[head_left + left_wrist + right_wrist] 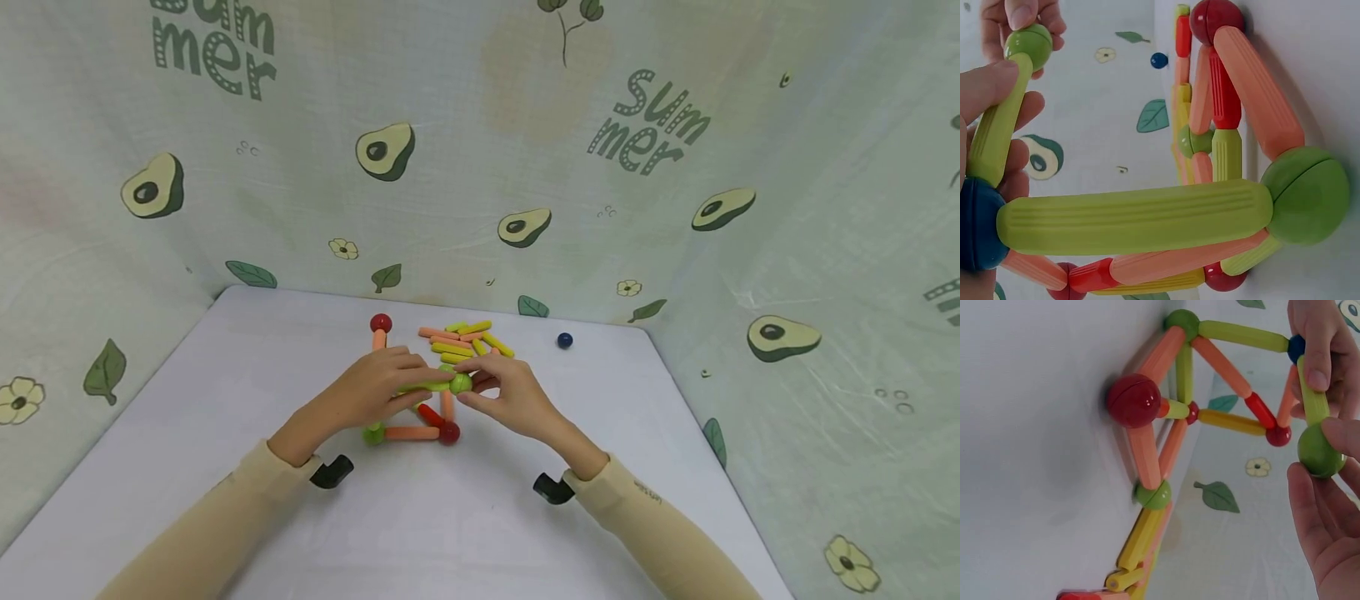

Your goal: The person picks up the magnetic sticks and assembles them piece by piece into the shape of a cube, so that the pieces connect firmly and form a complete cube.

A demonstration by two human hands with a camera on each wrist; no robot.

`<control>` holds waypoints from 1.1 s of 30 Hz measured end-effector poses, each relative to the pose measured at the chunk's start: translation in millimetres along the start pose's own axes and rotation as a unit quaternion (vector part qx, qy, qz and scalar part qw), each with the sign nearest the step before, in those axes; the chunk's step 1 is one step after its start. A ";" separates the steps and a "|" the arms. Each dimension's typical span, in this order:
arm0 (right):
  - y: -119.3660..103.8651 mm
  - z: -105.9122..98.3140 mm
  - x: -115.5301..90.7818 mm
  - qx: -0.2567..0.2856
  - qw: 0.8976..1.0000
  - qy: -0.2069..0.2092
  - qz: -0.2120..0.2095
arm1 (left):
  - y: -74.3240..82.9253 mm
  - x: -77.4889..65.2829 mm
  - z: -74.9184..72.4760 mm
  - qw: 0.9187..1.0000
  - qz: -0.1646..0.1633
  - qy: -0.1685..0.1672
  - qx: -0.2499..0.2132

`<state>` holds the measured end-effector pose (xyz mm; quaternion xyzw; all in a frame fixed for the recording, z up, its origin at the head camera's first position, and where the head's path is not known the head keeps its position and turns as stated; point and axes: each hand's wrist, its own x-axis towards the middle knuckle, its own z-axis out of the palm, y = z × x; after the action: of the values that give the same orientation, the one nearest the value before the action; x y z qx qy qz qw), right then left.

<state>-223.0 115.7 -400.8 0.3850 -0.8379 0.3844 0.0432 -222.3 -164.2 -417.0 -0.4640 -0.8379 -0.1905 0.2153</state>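
Observation:
A frame of coloured sticks and balls stands on the table, with a red ball at its near corner and a green ball at another. From that green ball a long light green stick rises to a blue ball at the top. My left hand pinches a second light green stick, which extends from the blue ball. At its other end, my right hand holds a green ball between thumb and fingers. Ball and stick touch. In the head view, the left hand hides much of the frame.
Loose yellow and salmon sticks lie behind the frame on the white table. A separate dark blue ball rests at the back right. Printed cloth hangs around the table's back and sides.

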 end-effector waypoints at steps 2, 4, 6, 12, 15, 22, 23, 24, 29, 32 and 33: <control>0.7 -1.0 -0.2 0.000 1.000 -0.006 0.004 | -0.2 0.4 0.8 1.000 0.000 -0.002 0.001; 1.6 -4.0 -0.8 -0.005 1.000 -0.015 0.007 | -0.1 0.7 1.5 1.000 0.003 0.003 0.002; 3.7 -9.4 -1.5 -0.012 1.000 -0.027 0.009 | 0.1 1.0 2.0 1.000 0.005 0.011 -0.001; 30.0 -30.6 -2.8 -0.063 0.996 -0.013 0.063 | 1.2 0.7 1.1 1.000 0.002 0.023 -0.010; 53.2 -35.1 -3.4 -0.086 0.989 0.003 0.118 | 1.1 -0.2 1.2 1.000 -0.004 0.018 -0.005; 98.8 -24.0 -2.0 -0.127 0.964 -0.009 0.234 | 0.1 -1.0 3.6 1.000 -0.007 0.004 0.001; 103.1 -22.2 -0.2 -0.129 0.961 -0.010 0.244 | 0.1 -1.0 3.6 1.000 -0.006 0.005 0.001; 106.9 -20.6 2.0 -0.129 0.959 -0.010 0.253 | 0.1 -1.0 3.6 1.000 -0.004 0.006 0.002; 123.7 -15.5 16.8 -0.124 0.948 -0.012 0.294 | 0.2 -1.5 2.8 1.000 0.002 0.017 0.003; 132.4 -14.3 25.9 -0.133 0.940 -0.001 0.315 | -0.1 -1.1 3.2 1.000 0.006 0.020 0.002; 135.2 -14.0 29.3 -0.140 0.938 0.003 0.317 | -0.2 -0.9 3.4 1.000 0.006 0.020 0.002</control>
<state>-338.4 162.5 -462.8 0.0884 -0.9617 0.2582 -0.0250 -222.7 -163.2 -420.4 -0.4646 -0.8310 -0.1969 0.2342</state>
